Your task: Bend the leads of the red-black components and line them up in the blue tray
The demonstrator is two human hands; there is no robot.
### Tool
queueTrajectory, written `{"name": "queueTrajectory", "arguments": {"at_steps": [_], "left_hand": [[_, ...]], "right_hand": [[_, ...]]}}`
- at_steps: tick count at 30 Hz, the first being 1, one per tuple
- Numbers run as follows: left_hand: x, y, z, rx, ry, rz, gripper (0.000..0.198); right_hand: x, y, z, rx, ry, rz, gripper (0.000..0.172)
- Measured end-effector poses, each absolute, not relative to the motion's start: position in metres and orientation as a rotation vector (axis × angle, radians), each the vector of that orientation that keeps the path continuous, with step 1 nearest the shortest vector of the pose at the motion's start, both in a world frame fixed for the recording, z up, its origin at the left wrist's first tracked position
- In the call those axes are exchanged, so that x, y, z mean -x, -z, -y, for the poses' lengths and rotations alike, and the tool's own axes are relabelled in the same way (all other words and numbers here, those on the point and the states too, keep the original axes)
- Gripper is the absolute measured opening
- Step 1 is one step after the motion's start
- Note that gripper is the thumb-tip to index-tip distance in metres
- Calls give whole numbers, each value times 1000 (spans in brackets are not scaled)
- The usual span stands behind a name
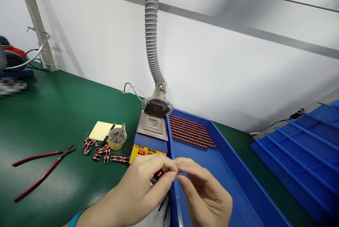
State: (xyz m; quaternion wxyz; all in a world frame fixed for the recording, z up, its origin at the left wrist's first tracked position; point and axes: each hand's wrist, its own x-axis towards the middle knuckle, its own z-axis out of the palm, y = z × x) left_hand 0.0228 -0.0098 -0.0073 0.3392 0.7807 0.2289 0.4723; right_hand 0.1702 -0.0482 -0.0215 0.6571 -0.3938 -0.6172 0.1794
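Note:
My left hand is closed in a pinch on a small red coil component, held just in front of the blue solder pot. My right hand meets it from the right, fingertips pinched together at the same part, above the left wall of the blue tray. Rows of finished red coils lie at the tray's far end.
Red-handled pliers lie on the green mat at left. Loose red coils, a yellow pad and a tape ring holding scraps sit left of the pot. A ribbed fume hose hangs over it. Stacked blue trays stand right.

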Motion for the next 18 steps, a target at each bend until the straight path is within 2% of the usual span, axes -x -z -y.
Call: {"name": "queueTrajectory", "arguments": {"at_steps": [2, 4, 7, 9, 10, 13, 15, 18], "left_hand": [[-25, 10, 9, -2175, -1331, -587, 16], [-27, 13, 7, -2399, -1460, -595, 20], [-29, 14, 6, -2494, -1491, -571, 23], [-27, 11, 8, -2286, -1392, -549, 21], [-26, 9, 8, -2155, -1313, -553, 19], [-22, 2, 10, -1820, -1067, -608, 16], [-21, -1, 10, -1684, -958, -608, 17], [-21, -2, 9, -1599, -885, -578, 18]], "right_hand": [[-168, 24, 49, 915, -303, 1435, 24], [-165, 25, 49, 977, -417, 1382, 14], [-164, 22, 47, 947, -921, 1186, 33], [-167, 18, 46, 851, -1009, 1135, 38], [-169, 17, 46, 836, -934, 1168, 33], [-175, 17, 48, 885, -611, 1374, 7], [-176, 20, 49, 875, -504, 1473, 19], [-173, 23, 49, 816, -429, 1484, 20]]}}
